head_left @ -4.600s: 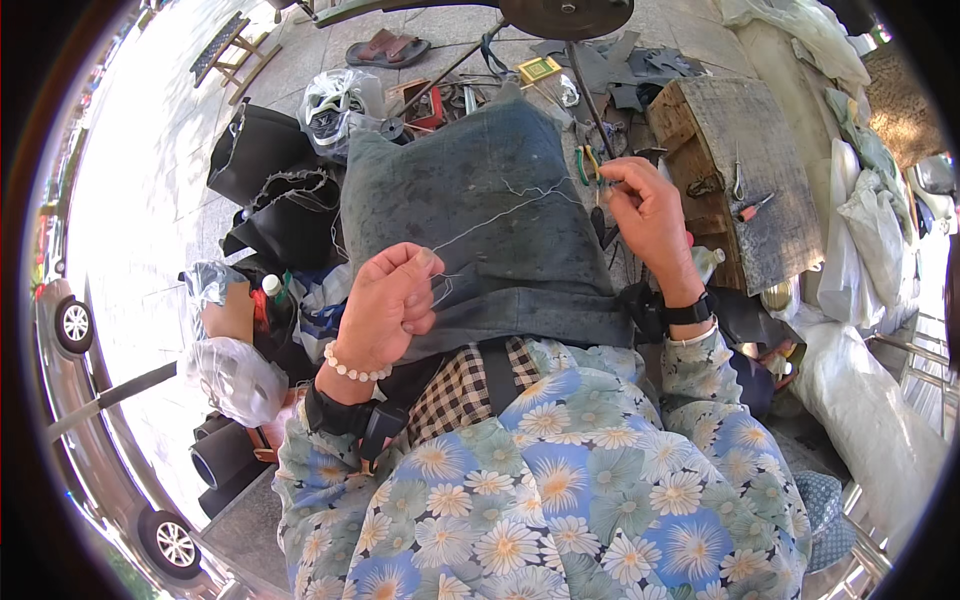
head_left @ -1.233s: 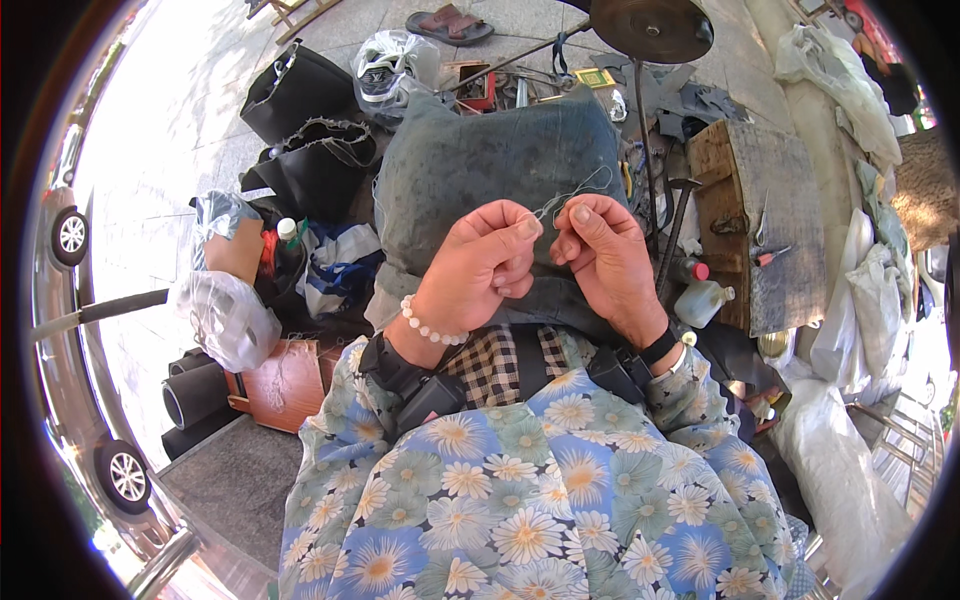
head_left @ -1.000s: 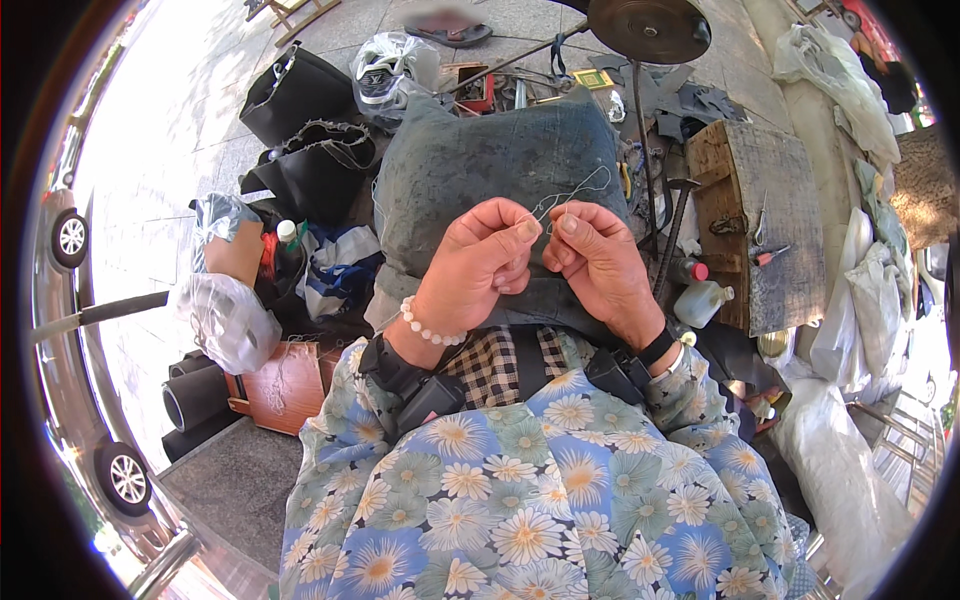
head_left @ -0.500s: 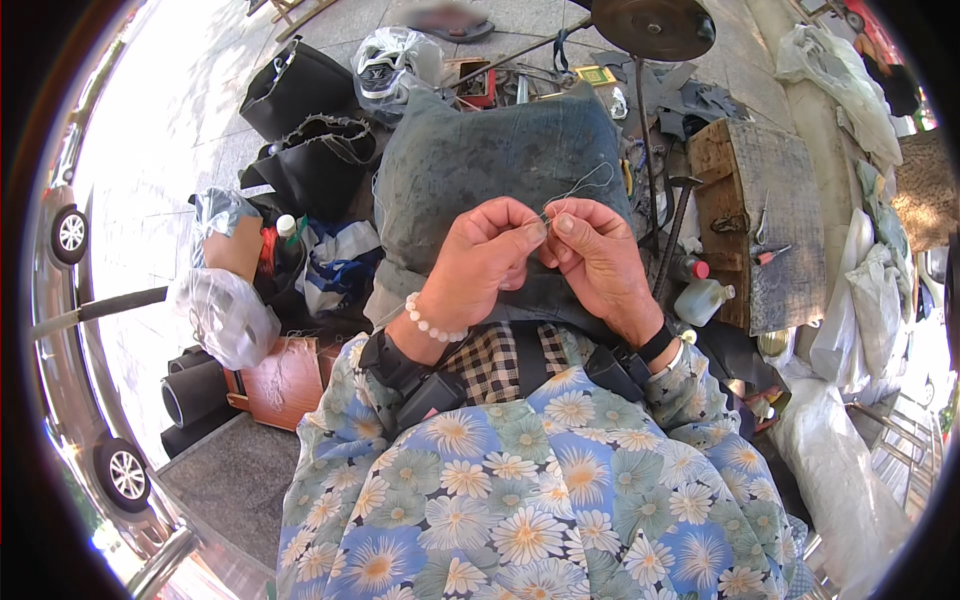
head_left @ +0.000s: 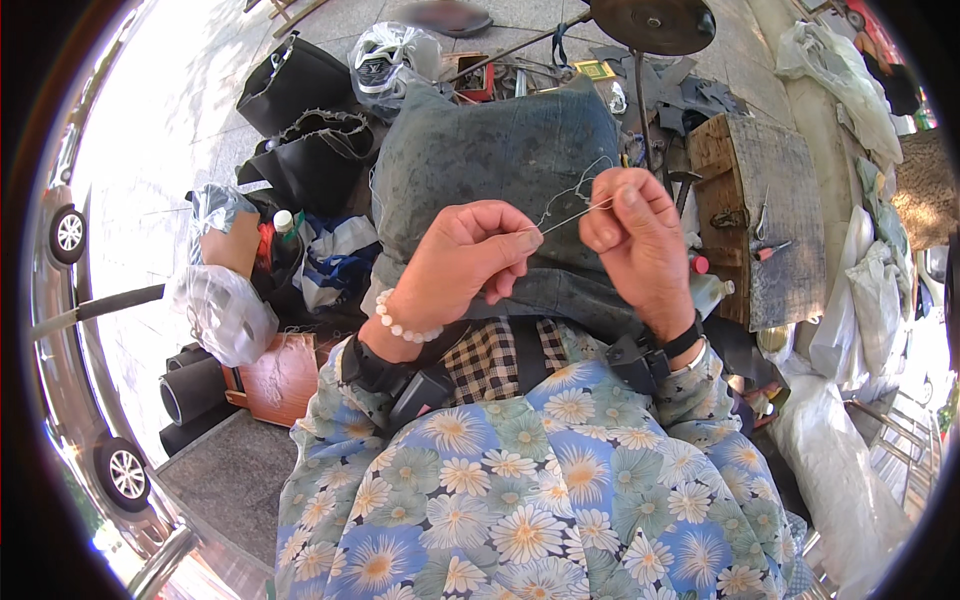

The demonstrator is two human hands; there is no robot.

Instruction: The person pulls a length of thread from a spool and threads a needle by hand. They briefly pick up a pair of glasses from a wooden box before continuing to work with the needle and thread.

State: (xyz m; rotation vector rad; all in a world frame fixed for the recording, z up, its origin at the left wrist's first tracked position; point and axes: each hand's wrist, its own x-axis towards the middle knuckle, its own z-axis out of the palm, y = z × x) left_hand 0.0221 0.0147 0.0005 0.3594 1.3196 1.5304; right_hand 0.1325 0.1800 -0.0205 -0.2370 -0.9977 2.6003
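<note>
A thin pale thread (head_left: 575, 216) runs taut between my two hands, and a loose curl of it rises behind them. My left hand (head_left: 478, 250) pinches one end between thumb and fingertips. Higher and to the right, my right hand (head_left: 636, 235) grips the thread with closed fingers. Whether a needle is also in the fingers is too small to tell. Under both hands, a dark, worn cloth (head_left: 480, 150) covers my lap.
A wooden box (head_left: 775, 230) with small tools on top stands at the right. Black rolled sheets (head_left: 290, 90), a bagged shoe (head_left: 390, 70) and a plastic bag (head_left: 222, 315) lie to the left. A round metal disc on a rod (head_left: 655, 25) rises at the far side.
My hands were together at the thread; now the right hand has drawn away up and right, and the left slightly left. The thread between them is stretched out.
</note>
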